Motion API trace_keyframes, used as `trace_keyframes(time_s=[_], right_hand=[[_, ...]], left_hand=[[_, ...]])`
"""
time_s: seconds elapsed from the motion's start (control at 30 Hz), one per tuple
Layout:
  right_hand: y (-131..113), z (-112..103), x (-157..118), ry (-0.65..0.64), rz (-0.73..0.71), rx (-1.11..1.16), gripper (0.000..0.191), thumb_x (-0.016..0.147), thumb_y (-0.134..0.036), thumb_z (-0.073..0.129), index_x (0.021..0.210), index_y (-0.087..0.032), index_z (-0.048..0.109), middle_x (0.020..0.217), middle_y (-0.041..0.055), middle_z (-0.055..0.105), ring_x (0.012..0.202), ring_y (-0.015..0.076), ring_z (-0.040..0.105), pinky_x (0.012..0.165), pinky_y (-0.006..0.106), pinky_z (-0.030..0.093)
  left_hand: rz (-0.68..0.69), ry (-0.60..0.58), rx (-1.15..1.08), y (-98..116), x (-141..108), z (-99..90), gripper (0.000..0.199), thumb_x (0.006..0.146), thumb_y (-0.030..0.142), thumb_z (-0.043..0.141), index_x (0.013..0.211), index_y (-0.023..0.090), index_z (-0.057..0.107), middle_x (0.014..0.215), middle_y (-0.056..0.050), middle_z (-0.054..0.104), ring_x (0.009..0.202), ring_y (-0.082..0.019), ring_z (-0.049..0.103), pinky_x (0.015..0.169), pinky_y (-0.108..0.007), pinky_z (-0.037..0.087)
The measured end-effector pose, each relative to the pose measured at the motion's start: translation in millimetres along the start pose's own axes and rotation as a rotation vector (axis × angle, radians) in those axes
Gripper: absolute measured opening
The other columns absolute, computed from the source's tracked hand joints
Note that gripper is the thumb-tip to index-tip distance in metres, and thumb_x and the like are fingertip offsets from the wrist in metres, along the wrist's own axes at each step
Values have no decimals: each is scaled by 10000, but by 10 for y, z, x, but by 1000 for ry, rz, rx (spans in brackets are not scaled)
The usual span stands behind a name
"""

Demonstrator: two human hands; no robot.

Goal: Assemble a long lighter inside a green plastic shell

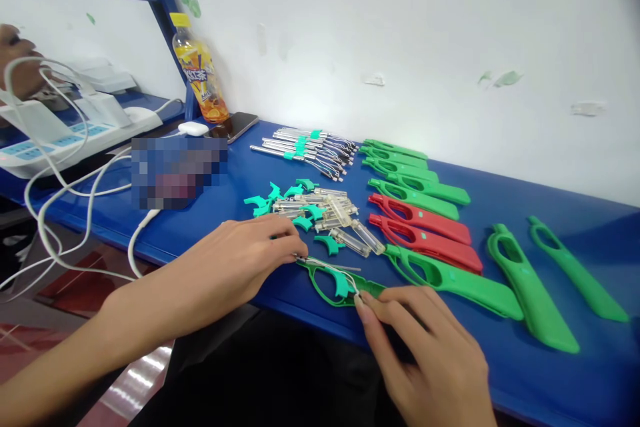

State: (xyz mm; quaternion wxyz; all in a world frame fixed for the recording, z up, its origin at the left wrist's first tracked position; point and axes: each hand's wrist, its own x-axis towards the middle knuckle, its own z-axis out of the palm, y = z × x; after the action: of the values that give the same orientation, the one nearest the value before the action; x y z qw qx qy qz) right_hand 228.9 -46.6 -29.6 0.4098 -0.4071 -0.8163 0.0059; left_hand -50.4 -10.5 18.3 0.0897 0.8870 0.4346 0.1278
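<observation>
A green lighter shell half lies near the front edge of the blue table, a teal trigger and thin white wires in it. My left hand pinches the wires' left end, at the narrow tip of the shell. At its wide right end, my right hand has thumb and forefinger closed on the wires and the shell's edge. Beyond my hands is a pile of clear tubes and loose teal triggers.
Metal rods with wires lie at the back. Green shells and red shells line the right side. A drink bottle, phone, white cables and power strip are left. Someone's hand shows far left.
</observation>
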Motion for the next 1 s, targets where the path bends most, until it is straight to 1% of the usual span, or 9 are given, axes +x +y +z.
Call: trace_keyframes(time_s=[0.17, 0.33, 0.47, 0.67, 0.8, 0.9, 1.0], right_hand=[[-1, -5, -10, 4, 3, -3, 179, 1037, -168, 673, 862, -203, 692, 813, 9, 661, 722, 150, 605, 708, 304, 464], [1, -4, -15, -1, 5, -6, 185, 1038, -176, 674, 856, -205, 687, 815, 7, 661, 723, 149, 604, 714, 301, 462], [-2, 5, -5, 3, 20, 4, 178, 1038, -178, 677, 862, -205, 688, 820, 7, 660, 730, 150, 606, 719, 304, 461], [-5, 7, 5, 14, 10, 4, 181, 1031, -163, 679, 854, -202, 693, 813, 7, 661, 720, 146, 607, 717, 298, 468], [-8, 4, -5, 10, 11, 2, 174, 1032, -164, 683, 863, -205, 688, 816, 4, 656, 726, 143, 600, 725, 294, 468], [-12, 1, -1, 10, 6, 3, 175, 1033, -164, 684, 863, -205, 685, 819, 2, 656, 734, 139, 600, 737, 287, 470], [-9, -2, 7, 9, 4, 1, 167, 1034, -166, 684, 870, -202, 684, 822, 3, 656, 737, 138, 599, 749, 283, 470]], left_hand=[[-10, -11, 14, 28, 9, 28, 295, 1080, 122, 525, 1235, 311, 692, 1242, -10, 699, 1008, -184, 713, 873, -291, 511], [-2, -17, 2, 71, 33, 0, 336, 1079, 106, 501, 1247, 305, 714, 1230, -21, 712, 995, -181, 726, 834, -274, 524], [18, -4, -8, 66, 28, -11, 392, 1068, 74, 476, 1236, 302, 748, 1245, -34, 714, 1001, -178, 737, 814, -266, 533], [37, 13, 62, 66, -18, 37, 460, 1039, 57, 470, 1278, 318, 764, 1266, -54, 727, 1014, -203, 748, 826, -293, 550], [58, 30, 82, 96, -16, 36, 478, 1015, 20, 446, 1254, 295, 755, 1227, -53, 725, 1025, -211, 729, 810, -305, 553], [98, 42, 100, 116, -10, 43, 514, 961, -37, 411, 1223, 266, 732, 1178, -57, 710, 1043, -222, 697, 832, -331, 558], [128, 47, 141, 115, -26, 77, 563, 860, -75, 426, 1253, 240, 679, 1197, -76, 677, 1071, -242, 665, 861, -361, 560]])
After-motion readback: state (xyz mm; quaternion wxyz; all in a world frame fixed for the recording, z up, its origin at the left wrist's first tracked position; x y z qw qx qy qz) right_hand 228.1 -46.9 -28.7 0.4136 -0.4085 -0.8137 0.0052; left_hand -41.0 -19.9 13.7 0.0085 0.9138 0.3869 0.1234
